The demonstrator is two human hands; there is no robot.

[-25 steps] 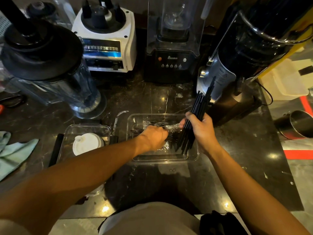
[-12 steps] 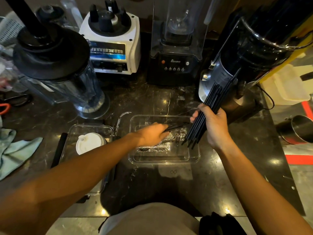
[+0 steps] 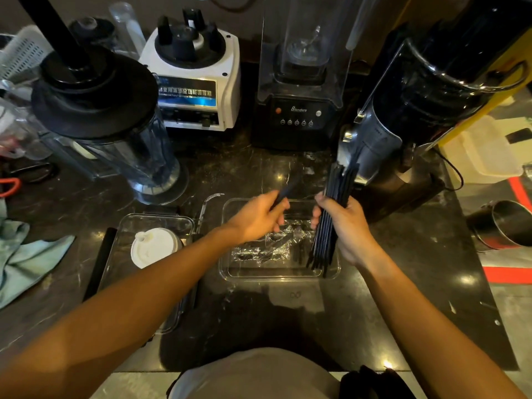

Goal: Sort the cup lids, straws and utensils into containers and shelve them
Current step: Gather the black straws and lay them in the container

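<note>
My right hand point(image 3: 344, 226) grips a bundle of black straws point(image 3: 335, 203), held nearly upright over the right end of a clear plastic container point(image 3: 227, 269). My left hand point(image 3: 260, 216) pinches a single black straw point(image 3: 286, 190) that points up and to the right, above the same container. Inside the container lie wrapped black utensils point(image 3: 264, 249) in crinkled clear film. To the left stands a second clear container point(image 3: 126, 226) holding a white cup lid point(image 3: 154, 246).
The dark marble counter point(image 3: 288, 318) carries a blender jug point(image 3: 115, 133) at the left, a white blender base point(image 3: 195, 84), a black blender point(image 3: 299, 110) and a dark machine point(image 3: 417, 110) behind. A green cloth point(image 3: 26, 260) lies far left. A steel cup point(image 3: 503, 226) sits right.
My left hand has lifted a single straw out of the container and swung it upward toward the bundle. My right hand has tilted the bundle more upright.
</note>
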